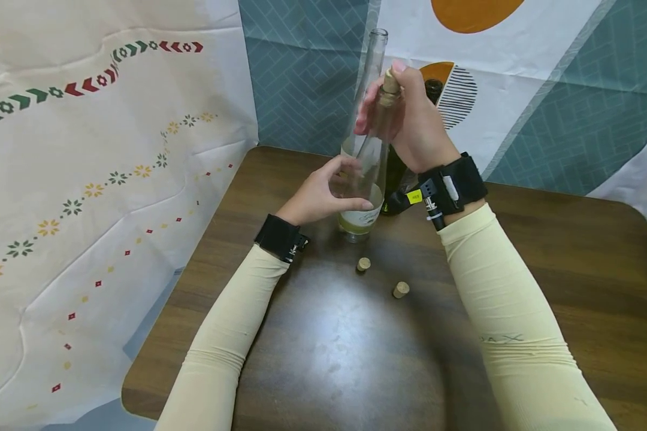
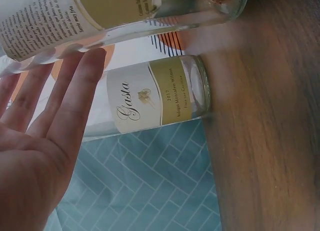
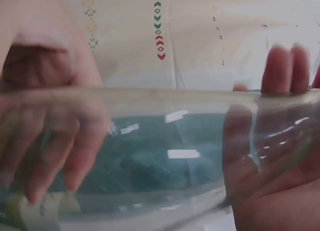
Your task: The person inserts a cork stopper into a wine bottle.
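A clear wine bottle (image 1: 374,161) with a white and green label stands before me, a cork (image 1: 390,82) in its mouth. My right hand (image 1: 417,120) grips the neck, its thumb at the cork's top and its fingers around the far side. Around the lower body is my left hand (image 1: 323,191), thumb across the front near the label. The left wrist view shows this hand's fingers (image 2: 75,101) nearly straight alongside the bottle (image 2: 115,21). Through the glass in the right wrist view, the left fingers (image 3: 75,151) appear bent downward.
A second clear bottle (image 1: 374,54) stands behind the first, its label (image 2: 150,96) facing the left wrist camera. A dark green bottle (image 1: 434,90) is partly hidden behind my right hand. Two loose corks, a nearer cork (image 1: 401,290) and a farther cork (image 1: 363,264), are on the wooden table (image 1: 313,359).
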The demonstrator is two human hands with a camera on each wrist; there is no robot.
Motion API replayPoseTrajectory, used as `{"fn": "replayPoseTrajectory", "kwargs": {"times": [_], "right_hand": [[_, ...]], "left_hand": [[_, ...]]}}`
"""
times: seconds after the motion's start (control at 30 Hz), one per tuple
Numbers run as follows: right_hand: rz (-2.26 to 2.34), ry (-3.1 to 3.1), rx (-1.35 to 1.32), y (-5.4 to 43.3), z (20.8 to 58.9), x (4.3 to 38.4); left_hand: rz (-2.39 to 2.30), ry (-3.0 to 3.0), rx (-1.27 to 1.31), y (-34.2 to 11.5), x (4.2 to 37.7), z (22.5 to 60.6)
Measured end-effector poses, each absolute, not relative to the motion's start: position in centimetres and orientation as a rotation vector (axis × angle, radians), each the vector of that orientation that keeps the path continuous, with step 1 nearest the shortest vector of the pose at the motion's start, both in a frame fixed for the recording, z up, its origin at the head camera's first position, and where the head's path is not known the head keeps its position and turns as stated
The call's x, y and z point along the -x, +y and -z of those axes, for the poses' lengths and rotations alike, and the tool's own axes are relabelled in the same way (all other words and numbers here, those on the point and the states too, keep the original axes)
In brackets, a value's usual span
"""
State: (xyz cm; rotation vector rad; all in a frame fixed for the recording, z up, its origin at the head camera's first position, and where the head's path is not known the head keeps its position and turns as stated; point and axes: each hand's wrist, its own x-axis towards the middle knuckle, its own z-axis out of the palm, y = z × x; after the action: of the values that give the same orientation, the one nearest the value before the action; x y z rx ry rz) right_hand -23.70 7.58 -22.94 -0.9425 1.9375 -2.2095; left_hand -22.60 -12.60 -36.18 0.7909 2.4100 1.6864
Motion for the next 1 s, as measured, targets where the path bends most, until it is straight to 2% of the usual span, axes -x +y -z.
{"fn": "replayPoseTrajectory", "kwargs": {"times": [0.5, 0.73, 1.0], "right_hand": [[2.412, 1.912, 0.955, 5.3, 24.3, 24.1], [2.472, 2.111, 0.976, 4.7, 25.1, 22.4], [2.376, 2.259, 1.117, 5.0, 27.4, 21.5]], "left_hand": [[-1.654, 2.425, -0.792, -12.8, 22.8, 36.7], [-1.666, 2.397, -0.82, -12.9, 22.2, 36.8], [-1.641, 2.371, -0.819, -13.4, 21.0, 36.5]]}}
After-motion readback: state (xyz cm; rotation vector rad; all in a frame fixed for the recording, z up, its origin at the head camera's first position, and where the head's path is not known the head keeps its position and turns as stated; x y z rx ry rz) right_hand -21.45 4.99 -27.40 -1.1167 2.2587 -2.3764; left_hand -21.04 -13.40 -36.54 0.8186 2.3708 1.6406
